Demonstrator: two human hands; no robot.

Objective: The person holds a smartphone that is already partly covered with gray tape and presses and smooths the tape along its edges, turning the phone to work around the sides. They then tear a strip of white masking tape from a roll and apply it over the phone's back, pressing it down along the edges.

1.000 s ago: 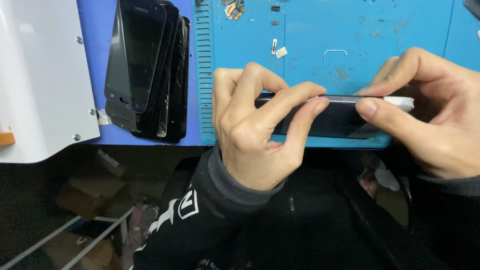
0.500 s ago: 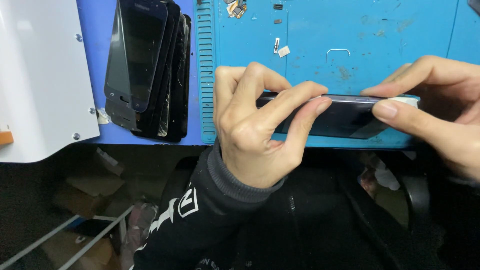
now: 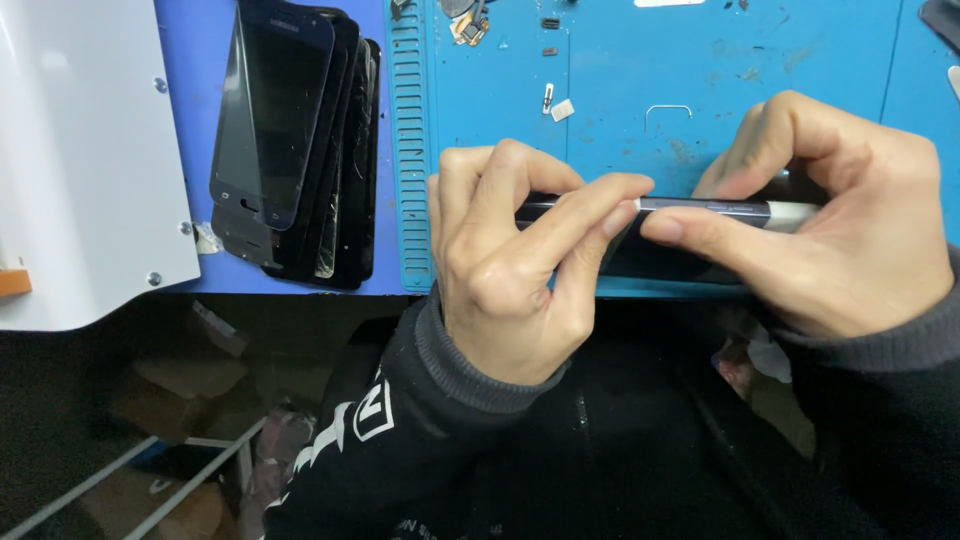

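A dark smartphone [image 3: 690, 235] with a silver edge stands on its long side over the near edge of the blue work mat [image 3: 620, 90]. My left hand [image 3: 510, 270] grips its left end, thumb and fingers curled around the frame. My right hand [image 3: 820, 225] holds the right end, thumb pressed along the top edge close to my left fingertips. Much of the phone is hidden behind both hands.
A stack of dark phone screens [image 3: 295, 140] lies fanned out left of the mat. A white machine housing [image 3: 80, 150] fills the far left. Small loose parts [image 3: 555, 105] sit on the mat's upper area. Below the bench edge are my dark sleeves and floor clutter.
My right hand has slid left along the phone's edge, so its thumb now nearly meets my left fingers. The phone stays on edge in the same place.
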